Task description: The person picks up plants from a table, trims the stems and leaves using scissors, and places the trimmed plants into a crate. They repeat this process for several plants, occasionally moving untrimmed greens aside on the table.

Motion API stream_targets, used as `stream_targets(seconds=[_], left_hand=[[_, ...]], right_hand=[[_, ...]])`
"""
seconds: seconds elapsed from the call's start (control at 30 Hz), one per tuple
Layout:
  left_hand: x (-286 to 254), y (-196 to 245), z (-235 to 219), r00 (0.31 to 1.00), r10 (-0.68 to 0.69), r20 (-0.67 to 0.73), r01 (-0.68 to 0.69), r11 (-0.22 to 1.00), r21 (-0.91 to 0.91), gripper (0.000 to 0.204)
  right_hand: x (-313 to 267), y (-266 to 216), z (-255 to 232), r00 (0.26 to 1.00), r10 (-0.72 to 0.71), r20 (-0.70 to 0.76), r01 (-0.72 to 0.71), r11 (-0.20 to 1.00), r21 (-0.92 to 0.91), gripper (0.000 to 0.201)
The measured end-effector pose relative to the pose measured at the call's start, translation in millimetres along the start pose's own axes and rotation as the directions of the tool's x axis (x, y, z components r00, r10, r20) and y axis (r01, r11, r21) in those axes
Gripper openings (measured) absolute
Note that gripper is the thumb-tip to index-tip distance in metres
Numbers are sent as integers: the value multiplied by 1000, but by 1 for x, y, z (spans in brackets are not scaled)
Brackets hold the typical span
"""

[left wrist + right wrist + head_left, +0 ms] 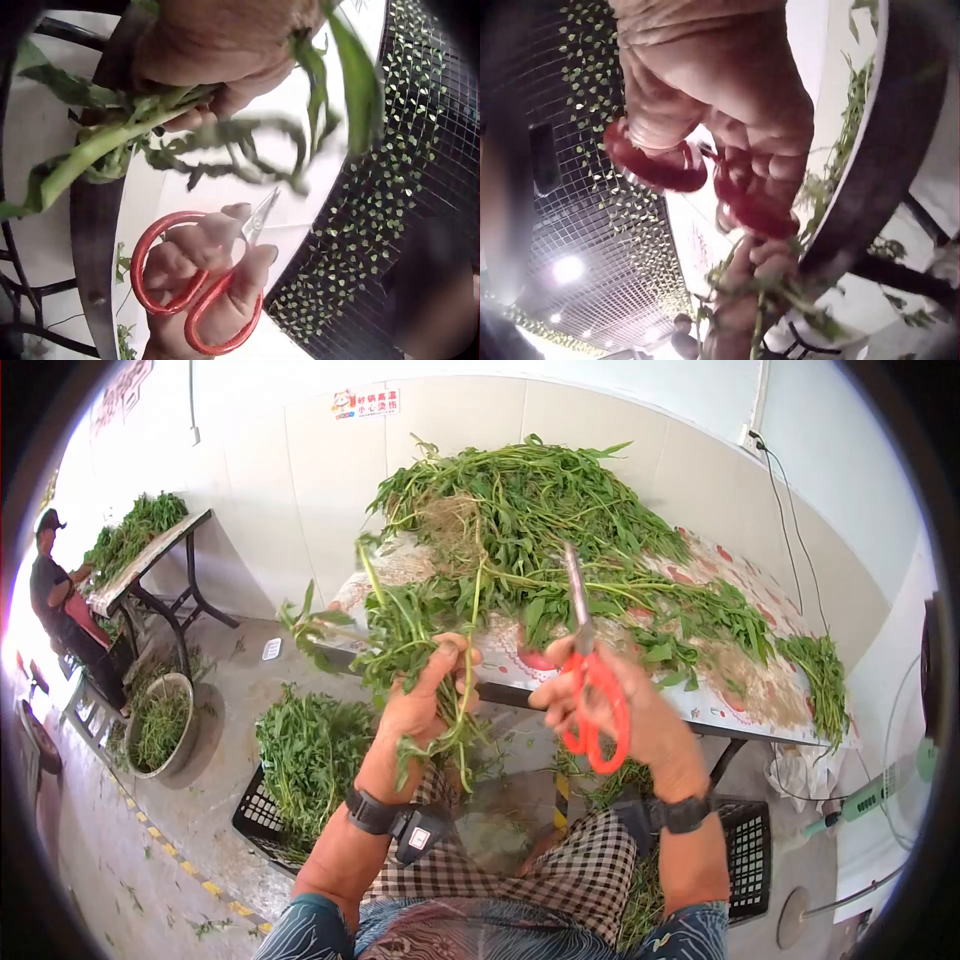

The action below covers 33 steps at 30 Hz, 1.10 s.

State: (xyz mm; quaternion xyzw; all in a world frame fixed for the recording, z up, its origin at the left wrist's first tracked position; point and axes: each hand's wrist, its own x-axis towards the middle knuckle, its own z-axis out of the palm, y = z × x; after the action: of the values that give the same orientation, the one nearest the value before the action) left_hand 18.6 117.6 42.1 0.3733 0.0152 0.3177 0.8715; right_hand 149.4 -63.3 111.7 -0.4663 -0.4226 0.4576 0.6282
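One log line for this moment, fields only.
left hand: grips bunch of greens | right hand: holds red scissors, blades up | table: piled greens

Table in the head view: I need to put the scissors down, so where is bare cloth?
The table shows bare cloth along its near right edge, between the big heap of greens and the small bundle. The middle and far side are crowded with stems.

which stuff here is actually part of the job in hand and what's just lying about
In use: left hand holding a bunch of greens; right hand holding red scissors.

Lying about: greens pile on the table, black crate, metal basin, fan.
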Motion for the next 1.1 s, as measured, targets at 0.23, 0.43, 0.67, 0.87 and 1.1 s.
stream_targets(seconds=[0.23,0.43,0.67,0.87,1.1], left_hand=[[9,10,-12,975,205,92,-184,964,-192,17],[15,20,-10,952,305,-13,-305,946,-114,21],[26,20,-17,955,293,41,-277,934,-224,22],[14,26,-8,971,240,21,-228,942,-245,19],[11,25,-11,979,202,-23,-201,942,-268,19]], right_hand=[[40,-45,-52,989,144,-20,-129,808,-575,41],[70,-41,-56,979,203,-20,-147,637,-757,79],[94,-45,-46,945,311,-103,-273,573,-773,91],[121,-43,-41,939,343,-31,-247,607,-755,92],[130,-28,-46,968,249,-34,-186,615,-767,68]])
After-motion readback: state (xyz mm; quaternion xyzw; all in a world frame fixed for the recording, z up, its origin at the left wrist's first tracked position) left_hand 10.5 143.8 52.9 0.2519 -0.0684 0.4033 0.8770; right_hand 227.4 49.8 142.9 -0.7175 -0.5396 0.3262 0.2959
